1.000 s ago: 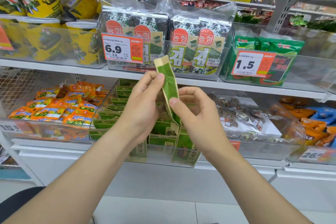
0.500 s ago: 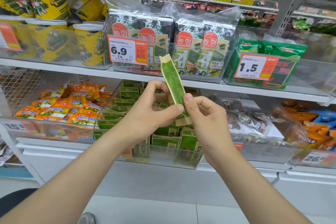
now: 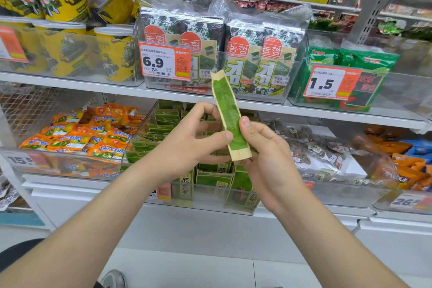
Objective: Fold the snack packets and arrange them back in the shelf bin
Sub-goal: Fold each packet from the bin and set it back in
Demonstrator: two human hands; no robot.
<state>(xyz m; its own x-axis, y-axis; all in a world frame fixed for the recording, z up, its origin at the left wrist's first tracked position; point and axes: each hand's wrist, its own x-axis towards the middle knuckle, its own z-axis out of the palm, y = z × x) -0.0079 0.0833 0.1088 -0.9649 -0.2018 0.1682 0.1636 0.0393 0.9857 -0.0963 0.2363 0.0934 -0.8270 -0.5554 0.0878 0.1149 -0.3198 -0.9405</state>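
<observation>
narrow green-and-tan foil snack packet (image 3: 230,117) upright in the air over the front edge of the clear plastic shelf bin (image 3: 210,196) | my left hand (image 3: 187,145) and right hand (image 3: 264,154) both pinch its lower half | risk: a slack pinch could let the fold spring open or the packet drop outside the bin

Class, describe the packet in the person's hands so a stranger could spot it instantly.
Find the clear bin of green packets on the lower shelf. In front of it, the left hand and right hand pinch one packet. It alone is a slim, tan-edged strip, nearly upright.
</observation>
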